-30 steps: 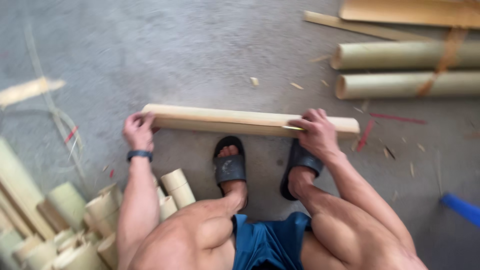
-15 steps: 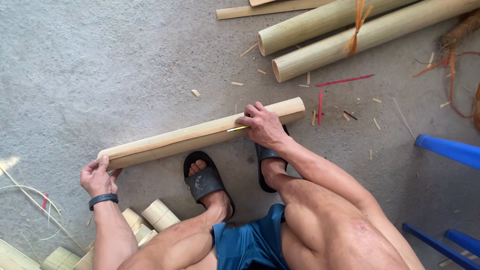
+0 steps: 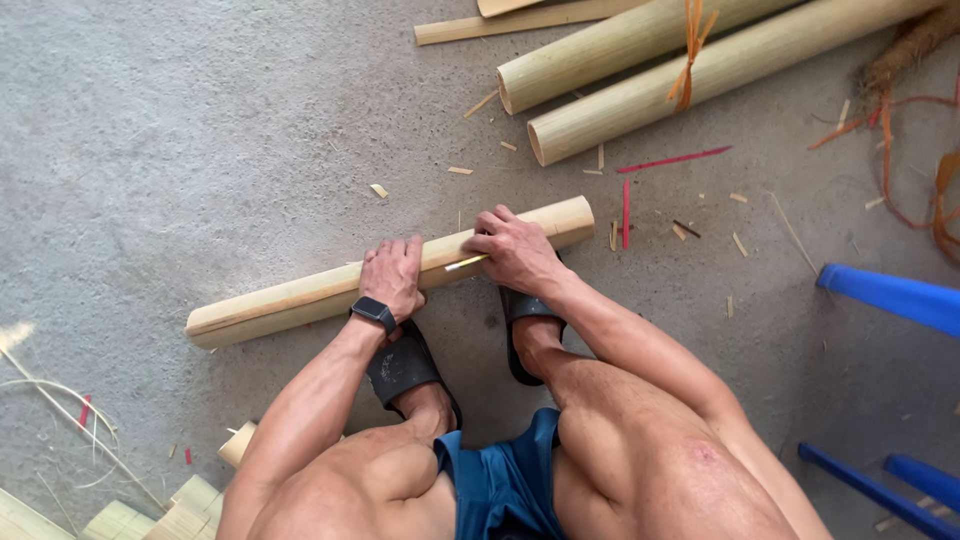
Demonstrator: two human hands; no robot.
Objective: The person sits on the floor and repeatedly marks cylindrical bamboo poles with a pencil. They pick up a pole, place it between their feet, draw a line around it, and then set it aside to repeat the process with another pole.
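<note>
Left hand [image 3: 393, 276] and right hand [image 3: 513, 250], fingers curled over a bamboo pole [image 3: 290, 298] lying on the concrete floor [image 3: 200, 150], right fingers also pinching a yellow pencil [image 3: 466, 263].

**What stays hidden or cut off**

The left hand [image 3: 392, 277] and right hand [image 3: 512, 250] cover the middle of the split bamboo piece [image 3: 280, 300]. A thin yellow object [image 3: 466, 263] under the right hand is too small to identify. Two tied bamboo poles [image 3: 640, 90] run off the far edge. Blue bars [image 3: 890, 298] leave the right edge. Cut bamboo blocks [image 3: 150, 515] are clipped at the near left.
</note>
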